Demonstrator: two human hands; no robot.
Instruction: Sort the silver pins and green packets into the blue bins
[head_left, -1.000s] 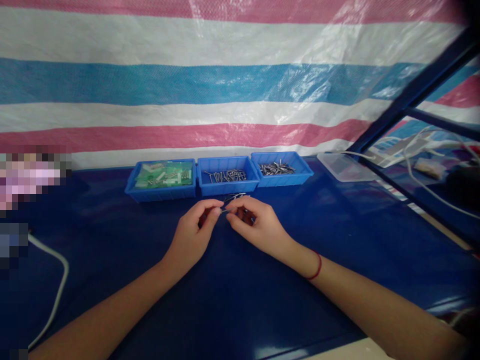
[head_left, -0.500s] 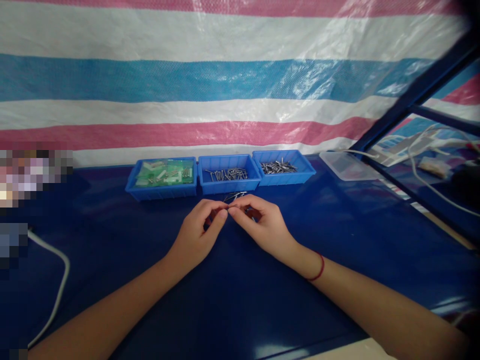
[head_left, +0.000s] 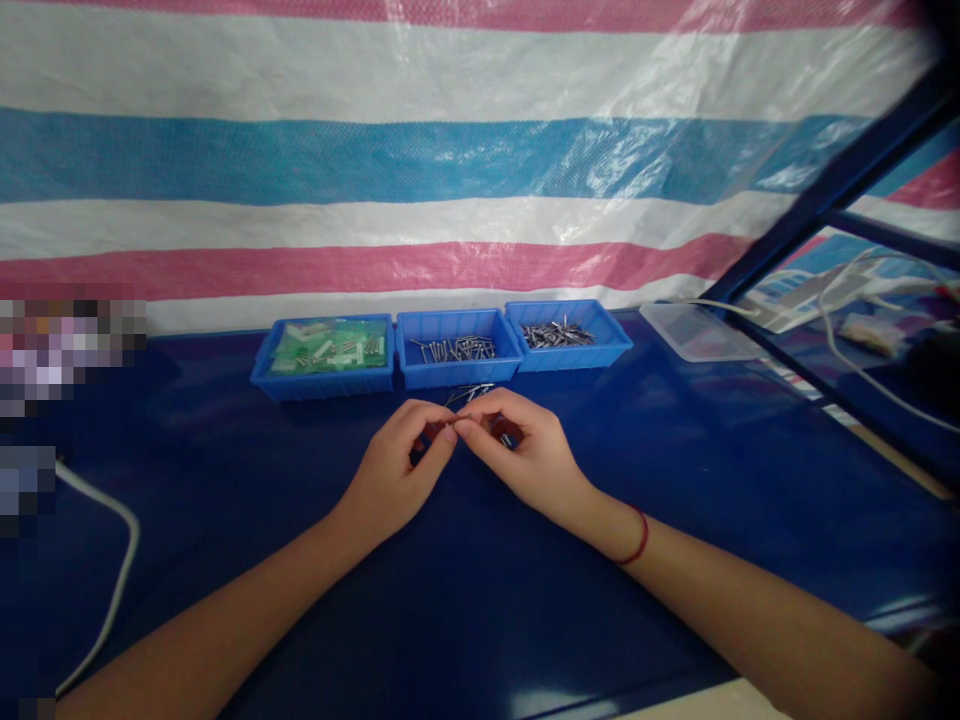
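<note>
My left hand (head_left: 401,452) and my right hand (head_left: 521,450) meet fingertip to fingertip above the blue table. Both are closed in a pinch, thumb against forefinger. What lies between the tips is too small and too covered to name. Under the curled fingers of my right hand a bit of shiny metal (head_left: 505,439) shows; whether it is held or lies on the table I cannot tell. Just beyond the fingertips several thin metal screws (head_left: 474,392) lie loose. Behind them stands the middle blue bin (head_left: 461,376), with more screws (head_left: 457,348) inside.
A left blue bin (head_left: 330,385) holds green plastic packets (head_left: 330,345) with pale pieces and screws. Dark metal pins or screws (head_left: 557,333) fill the right blue bin (head_left: 577,358). A clear plastic lid (head_left: 697,332) lies farther right, near a metal frame (head_left: 817,170). A white cable (head_left: 131,540) runs at left.
My fingertips have shifted very slightly where they meet, and more of the shiny metal under my right hand shows. The bins and loose screws have stayed in place.
</note>
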